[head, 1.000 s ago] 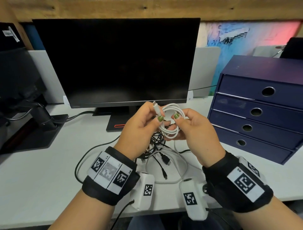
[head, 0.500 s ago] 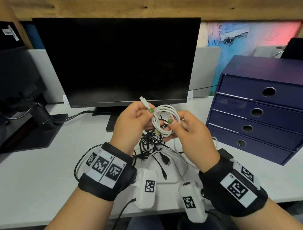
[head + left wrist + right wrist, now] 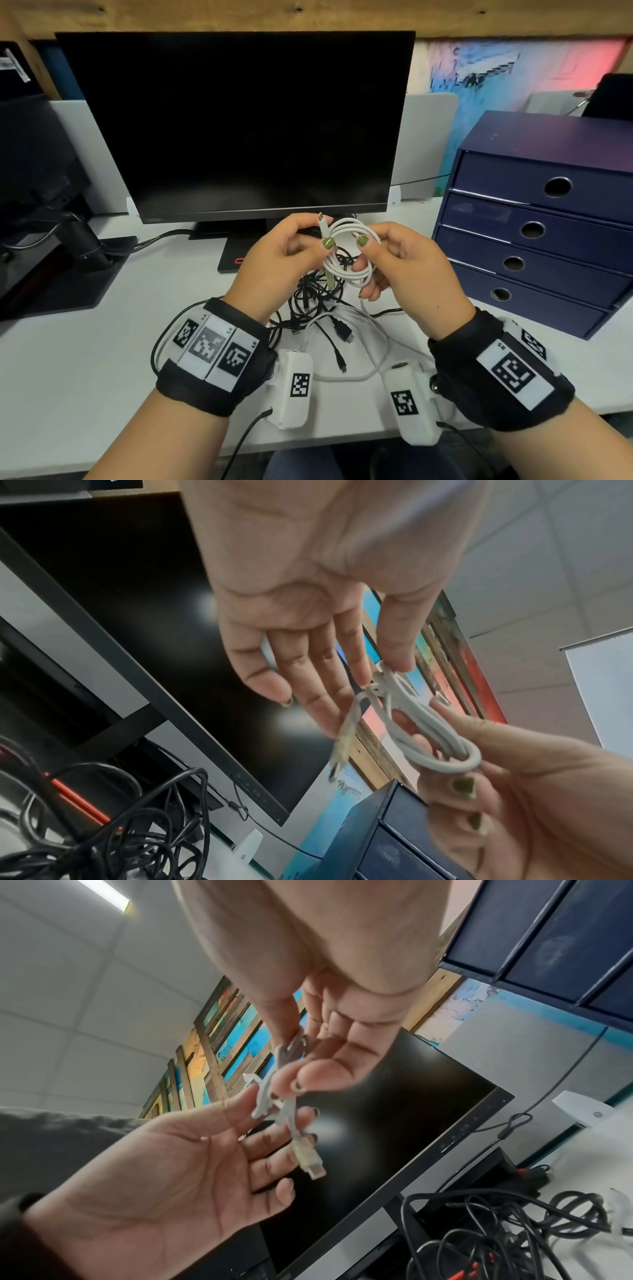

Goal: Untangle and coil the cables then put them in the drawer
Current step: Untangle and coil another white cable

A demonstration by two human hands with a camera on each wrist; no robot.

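A white cable (image 3: 354, 265) is wound into a small coil held above the desk between both hands. My left hand (image 3: 325, 240) pinches one strand near its plug end (image 3: 321, 219), which points up. My right hand (image 3: 363, 246) pinches the coil's other side, fingers curled under the loops. In the left wrist view, thumb and forefinger nip the white coil (image 3: 428, 731). The right wrist view shows a clear plug (image 3: 310, 1161) hanging from the coil. A tangle of black cables (image 3: 317, 296) lies on the desk below. The blue drawer unit (image 3: 534, 219) stands at the right, all drawers shut.
A black monitor (image 3: 239, 120) on its stand (image 3: 231, 255) fills the back of the white desk (image 3: 85, 359). A second dark stand (image 3: 68, 281) sits at the left. A loose white cable (image 3: 373, 346) and black plug ends (image 3: 344, 332) trail toward the front edge.
Both hands drifted slightly left with the coil, then came back to the right. The plug end in my left hand tilted left and now points up again.
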